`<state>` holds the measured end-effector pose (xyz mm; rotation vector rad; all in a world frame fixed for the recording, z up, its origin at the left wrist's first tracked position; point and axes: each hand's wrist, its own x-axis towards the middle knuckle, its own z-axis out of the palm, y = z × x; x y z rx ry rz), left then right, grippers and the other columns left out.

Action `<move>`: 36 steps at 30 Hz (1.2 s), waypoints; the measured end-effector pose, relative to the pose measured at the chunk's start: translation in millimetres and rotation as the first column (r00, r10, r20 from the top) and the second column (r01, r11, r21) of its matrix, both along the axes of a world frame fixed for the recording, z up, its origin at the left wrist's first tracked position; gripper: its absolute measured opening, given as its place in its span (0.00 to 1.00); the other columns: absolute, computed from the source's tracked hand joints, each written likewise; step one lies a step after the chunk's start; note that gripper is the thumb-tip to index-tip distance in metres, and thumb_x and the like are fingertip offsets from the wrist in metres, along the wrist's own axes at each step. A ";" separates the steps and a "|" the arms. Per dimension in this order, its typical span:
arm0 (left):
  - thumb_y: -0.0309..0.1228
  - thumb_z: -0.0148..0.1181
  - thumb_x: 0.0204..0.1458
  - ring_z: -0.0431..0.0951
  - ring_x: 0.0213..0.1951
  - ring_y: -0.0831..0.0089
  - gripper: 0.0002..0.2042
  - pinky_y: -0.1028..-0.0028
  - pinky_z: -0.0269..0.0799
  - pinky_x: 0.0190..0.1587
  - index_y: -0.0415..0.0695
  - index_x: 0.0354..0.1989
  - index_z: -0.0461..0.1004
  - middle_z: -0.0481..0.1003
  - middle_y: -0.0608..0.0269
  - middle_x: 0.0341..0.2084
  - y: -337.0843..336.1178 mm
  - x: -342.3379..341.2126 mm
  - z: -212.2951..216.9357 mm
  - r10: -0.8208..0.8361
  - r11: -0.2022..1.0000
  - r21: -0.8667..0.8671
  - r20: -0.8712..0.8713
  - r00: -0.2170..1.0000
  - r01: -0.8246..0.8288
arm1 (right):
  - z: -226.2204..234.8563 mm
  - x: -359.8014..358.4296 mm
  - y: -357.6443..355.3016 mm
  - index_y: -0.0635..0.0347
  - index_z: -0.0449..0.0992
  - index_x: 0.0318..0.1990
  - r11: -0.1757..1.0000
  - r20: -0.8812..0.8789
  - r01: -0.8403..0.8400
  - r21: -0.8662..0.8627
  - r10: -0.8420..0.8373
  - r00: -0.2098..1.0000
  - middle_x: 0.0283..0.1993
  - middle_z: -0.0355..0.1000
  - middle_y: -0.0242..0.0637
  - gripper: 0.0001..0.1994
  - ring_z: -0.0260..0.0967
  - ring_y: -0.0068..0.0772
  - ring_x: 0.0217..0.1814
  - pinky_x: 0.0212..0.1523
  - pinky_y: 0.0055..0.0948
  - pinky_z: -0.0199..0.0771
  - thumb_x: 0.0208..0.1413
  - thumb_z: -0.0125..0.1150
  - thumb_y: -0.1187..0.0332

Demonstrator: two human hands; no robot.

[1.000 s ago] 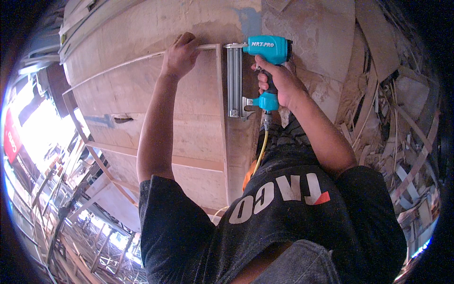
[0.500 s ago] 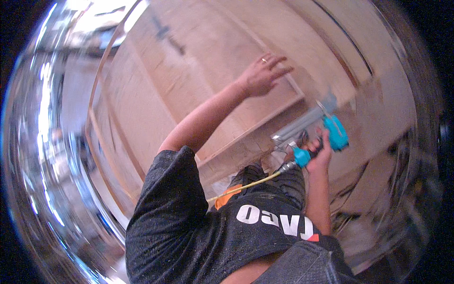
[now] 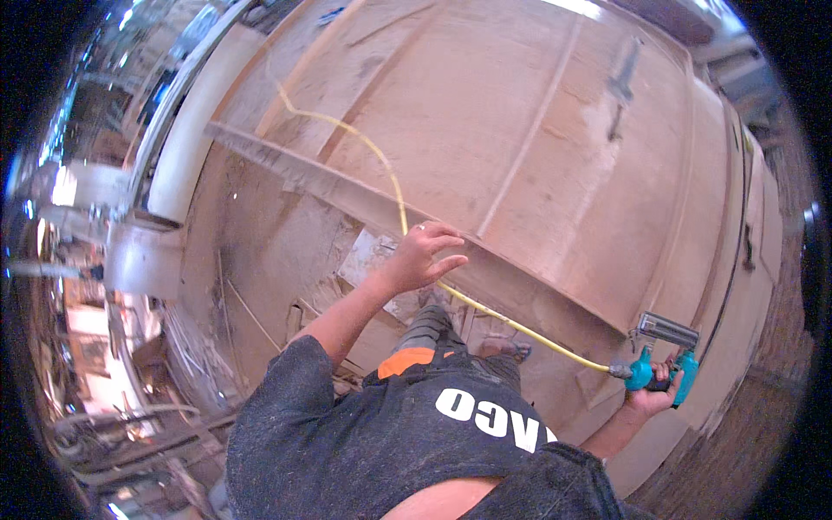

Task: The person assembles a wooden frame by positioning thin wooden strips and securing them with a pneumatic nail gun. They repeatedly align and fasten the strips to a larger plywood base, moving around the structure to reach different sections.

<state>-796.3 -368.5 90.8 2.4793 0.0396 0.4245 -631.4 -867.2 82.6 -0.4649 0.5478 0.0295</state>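
My right hand (image 3: 654,394) is wrapped round the handle of a teal air nail gun (image 3: 685,377) with a long dark metal magazine, at the right end of the large wooden panel frame (image 3: 485,139). A yellow air hose (image 3: 520,329) runs from the gun's fitting leftward across my front and over the frame's near edge. My left hand (image 3: 425,257) hovers at that near edge with its fingers apart and nothing in them. The hose passes behind this hand; whether they touch, I cannot tell.
Thin wooden strips (image 3: 542,121) divide the panel. A dark blurred tool (image 3: 621,82) lies on its far right part. A pale curved board (image 3: 186,147) stands at the left, with cluttered shop gear (image 3: 130,347) beyond it. My sandalled foot (image 3: 505,347) is below the near edge.
My view has swung, so the panel's left side and more floor show. My right hand has carried the nail gun farther right. My left hand appears lower and nearer my body, still open.
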 end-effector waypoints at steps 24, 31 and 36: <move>0.41 0.63 0.52 0.83 0.44 0.51 0.16 0.57 0.76 0.48 0.39 0.41 0.82 0.81 0.43 0.37 226.7 -542.7 -229.1 0.646 0.295 -0.044 -0.727 0.233 -0.955 | 8.2 46.4 478.5 0.55 0.63 0.29 0.993 -0.068 0.012 0.118 -0.004 0.998 0.24 0.62 0.32 0.09 0.65 0.32 0.30 0.43 0.38 0.69 0.55 0.55 0.65; 0.41 0.64 0.53 0.82 0.34 0.67 0.15 0.66 0.77 0.39 0.39 0.37 0.83 0.83 0.58 0.32 158.1 -588.4 -281.4 0.472 0.016 -0.196 -0.863 0.181 -0.980 | -116.2 80.6 618.0 0.55 0.65 0.25 0.852 -0.136 -0.200 -0.483 0.153 0.979 0.24 0.68 0.35 0.10 0.68 0.34 0.29 0.40 0.38 0.74 0.53 0.56 0.63; 0.41 0.65 0.55 0.78 0.23 0.71 0.16 0.68 0.75 0.29 0.39 0.41 0.83 0.82 0.61 0.28 196.2 -553.5 -264.4 0.356 -0.162 -0.249 -0.917 0.179 -0.955 | -155.8 91.3 649.1 0.55 0.67 0.25 0.513 -0.116 -0.149 -0.845 0.097 0.989 0.26 0.70 0.35 0.09 0.69 0.36 0.30 0.39 0.35 0.73 0.52 0.57 0.63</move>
